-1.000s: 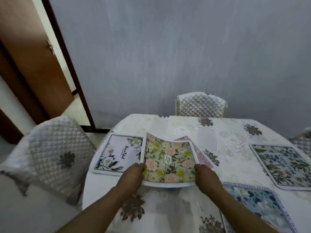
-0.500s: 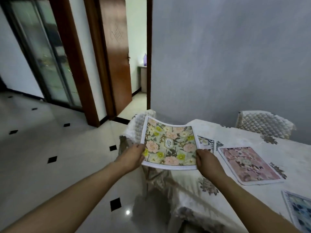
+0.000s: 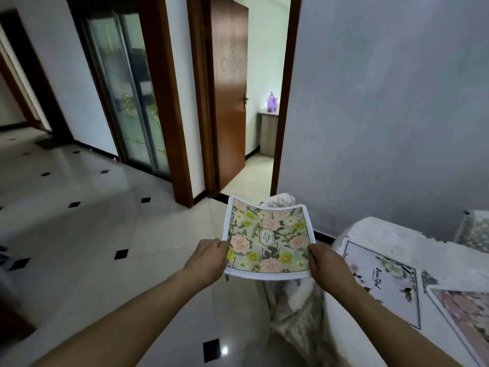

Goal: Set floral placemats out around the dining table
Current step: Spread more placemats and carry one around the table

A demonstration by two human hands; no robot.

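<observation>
I hold a green floral placemat [image 3: 268,239] with pink and yellow flowers in the air, off the table's left end and above a chair. My left hand [image 3: 210,256] grips its left edge, my right hand [image 3: 324,260] its right edge. The mat sags a little in the middle. On the dining table [image 3: 375,234] at the right lie a white floral placemat [image 3: 383,276] with dark lettering and, at the frame's edge, a pink floral placemat [image 3: 465,311].
A quilted white chair [image 3: 293,295] stands below the held mat, pushed against the table's left end. Another chair back [image 3: 473,231] shows at far right. Tiled floor [image 3: 105,234] spreads to the left. An open brown door [image 3: 227,96] and glass sliding doors [image 3: 127,96] lie ahead.
My view has swung left, away from the table. The green placemat has come off the table and moved left with both hands, now hanging over the chair and floor.
</observation>
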